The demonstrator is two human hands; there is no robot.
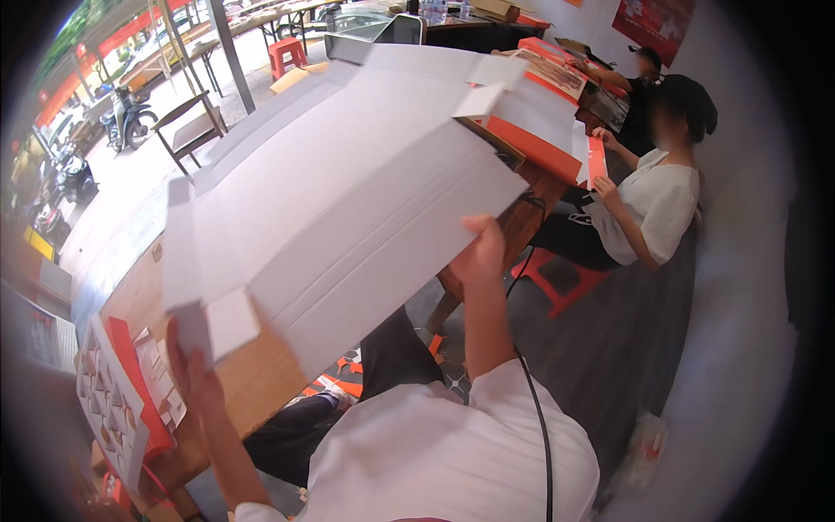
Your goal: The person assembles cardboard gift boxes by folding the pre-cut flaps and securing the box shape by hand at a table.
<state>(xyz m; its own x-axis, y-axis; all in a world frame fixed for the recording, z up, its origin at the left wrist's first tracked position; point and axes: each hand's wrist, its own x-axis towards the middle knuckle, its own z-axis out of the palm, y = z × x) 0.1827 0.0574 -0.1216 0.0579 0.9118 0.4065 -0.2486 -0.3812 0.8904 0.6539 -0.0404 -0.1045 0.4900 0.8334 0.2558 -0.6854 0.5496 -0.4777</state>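
Observation:
A large flat cardboard box blank point(313, 191), pale grey-white with crease lines and small corner flaps, spans the space in front of me above the wooden table. Its near panel tilts down toward me. My right hand point(480, 254) grips the near right edge, with the thumb on the upper face and the other fingers hidden beneath. At the near left corner, my left hand point(196, 374) is closed on the board beside a folded flap; its fingers are partly blurred.
The wooden table point(261, 383) lies under the blank. Left stand a white divider insert point(109, 400) and a red panel point(143, 391). To the right, a seated person point(652, 209) handles a red-and-white box point(539, 143). A black cable point(541, 418) hangs along my right side. Red scraps litter the floor.

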